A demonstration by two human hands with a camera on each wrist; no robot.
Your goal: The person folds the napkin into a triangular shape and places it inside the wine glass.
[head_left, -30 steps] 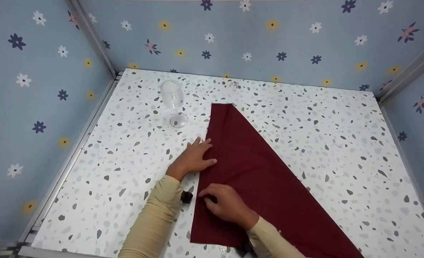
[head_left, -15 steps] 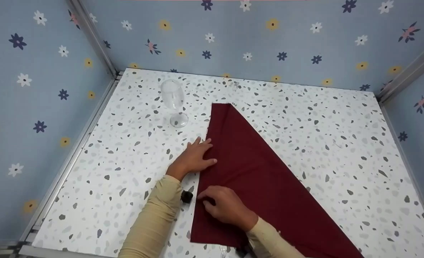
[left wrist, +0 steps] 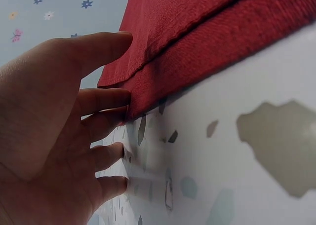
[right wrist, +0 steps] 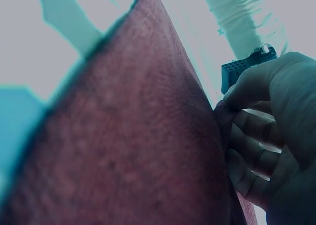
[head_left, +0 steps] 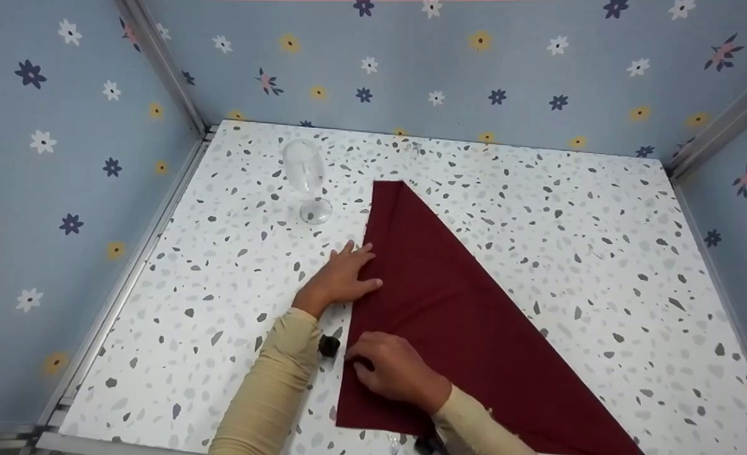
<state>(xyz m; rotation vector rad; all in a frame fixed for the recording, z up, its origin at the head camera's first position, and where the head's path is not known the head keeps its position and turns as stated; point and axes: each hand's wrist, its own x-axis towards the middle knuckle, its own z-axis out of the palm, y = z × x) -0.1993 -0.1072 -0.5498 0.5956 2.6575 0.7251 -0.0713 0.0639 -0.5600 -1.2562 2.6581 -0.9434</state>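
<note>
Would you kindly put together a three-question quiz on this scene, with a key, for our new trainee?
1. Multiple choice: which hand pinches the edge of the dark red cloth? A) left B) right
2. True or false: the clear stemmed glass stands apart from the cloth.
3. Fill in the gap: in the head view, the left hand rests with spread fingers at the cloth's ____ edge.

Key: 1. B, the right hand; 2. True; 3. left.
</note>
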